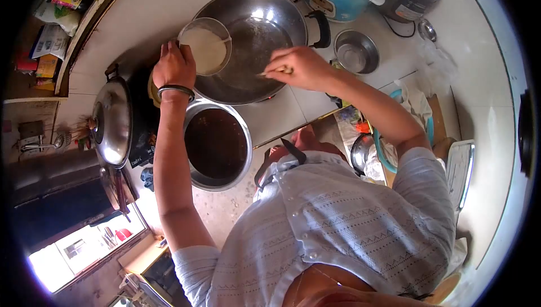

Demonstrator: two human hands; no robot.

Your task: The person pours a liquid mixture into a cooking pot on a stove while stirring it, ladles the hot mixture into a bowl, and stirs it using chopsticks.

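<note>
My left hand (174, 67), with a dark bangle at its wrist, grips the rim of a clear round bowl (227, 59). Inside it lies a whitish content (204, 50), powder or liquid, I cannot tell which. The bowl is over the left side of a wide steel pan (248, 8), whose wet-looking bottom shows pale specks. Above the pan's right side, my right hand (296, 69) is closed, fingers curled together. Something small and pale shows at its fingertips and in its palm, too little visible to name.
Below the pan stands a steel pot (246, 163) of dark liquid. To the right are a small steel bowl (356, 53) and a turquoise rice cooker (341, 2). A lidded wok (112, 121) stands left, near shelves (84, 31) of packets. The counter edge (304, 125) runs before me.
</note>
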